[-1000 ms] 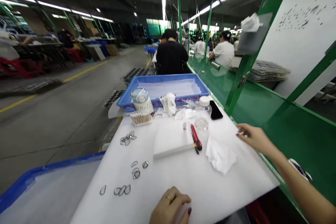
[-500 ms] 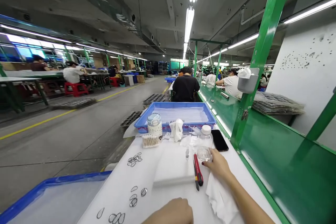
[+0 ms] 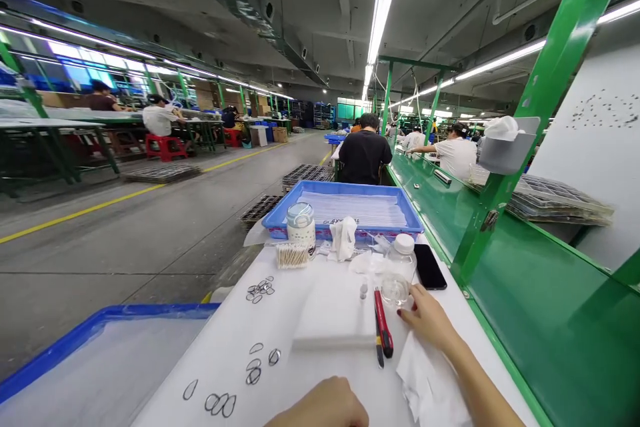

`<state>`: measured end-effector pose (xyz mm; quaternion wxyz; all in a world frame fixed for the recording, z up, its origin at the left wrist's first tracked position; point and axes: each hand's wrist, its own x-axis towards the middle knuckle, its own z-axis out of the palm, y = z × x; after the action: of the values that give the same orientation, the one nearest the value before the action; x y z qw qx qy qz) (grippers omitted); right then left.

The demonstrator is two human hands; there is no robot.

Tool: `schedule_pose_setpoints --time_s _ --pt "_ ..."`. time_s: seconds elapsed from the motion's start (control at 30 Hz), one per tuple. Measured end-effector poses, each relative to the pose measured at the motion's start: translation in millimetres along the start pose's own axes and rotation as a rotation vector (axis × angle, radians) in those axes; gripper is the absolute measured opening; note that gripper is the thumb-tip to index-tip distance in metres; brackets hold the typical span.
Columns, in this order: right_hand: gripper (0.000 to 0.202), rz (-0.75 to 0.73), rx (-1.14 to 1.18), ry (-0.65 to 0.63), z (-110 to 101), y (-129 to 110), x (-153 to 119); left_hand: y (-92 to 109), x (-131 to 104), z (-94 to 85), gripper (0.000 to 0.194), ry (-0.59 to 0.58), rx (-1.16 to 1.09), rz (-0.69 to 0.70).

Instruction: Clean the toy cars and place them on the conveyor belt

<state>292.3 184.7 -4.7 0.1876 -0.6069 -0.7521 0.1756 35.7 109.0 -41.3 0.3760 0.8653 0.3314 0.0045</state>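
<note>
My right hand (image 3: 429, 321) is at the right of the white worktop, thumb and fingers apart and holding nothing. Just beyond its fingertips stands a small clear cup (image 3: 395, 289), with a clear white-capped bottle (image 3: 403, 255) behind it. A crumpled white tissue (image 3: 417, 373) lies below my right wrist. At the bottom edge my left hand (image 3: 333, 403) is curled, back upward; its fingertips and anything in them are hidden. Between the hands lie a red utility knife (image 3: 383, 323) and dark tweezers (image 3: 379, 340). A white foam block (image 3: 335, 313) sits beyond my left hand.
Several dark-rimmed rings (image 3: 261, 289) lie on the left. Cotton swabs (image 3: 293, 256), a jar (image 3: 301, 227) and a phone (image 3: 429, 267) line the back, before a blue tray (image 3: 345, 187). A green post (image 3: 500, 207) rises at right. A person in black (image 3: 365, 153) sits ahead.
My right hand's fingers have drawn slightly back from the clear cup, which they were touching. My left hand remains curled near the bottom edge. The view has shifted a little.
</note>
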Motion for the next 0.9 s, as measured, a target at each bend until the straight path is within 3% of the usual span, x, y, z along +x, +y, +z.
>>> schedule_pose_setpoints --time_s 0.13,0.27,0.9 --pt "0.042 0.002 -0.009 -0.003 1 0 0 22 -15 -13.2 0.02 0.057 -0.131 -0.009" --pt "0.044 0.007 -0.009 -0.003 2 0 -1 36 -23 -22.9 0.023 0.047 -0.172 -0.031" --pt "0.043 -0.015 0.022 0.011 3 1 -3 45 -23 -30.7 0.026 0.066 -0.164 -0.055"
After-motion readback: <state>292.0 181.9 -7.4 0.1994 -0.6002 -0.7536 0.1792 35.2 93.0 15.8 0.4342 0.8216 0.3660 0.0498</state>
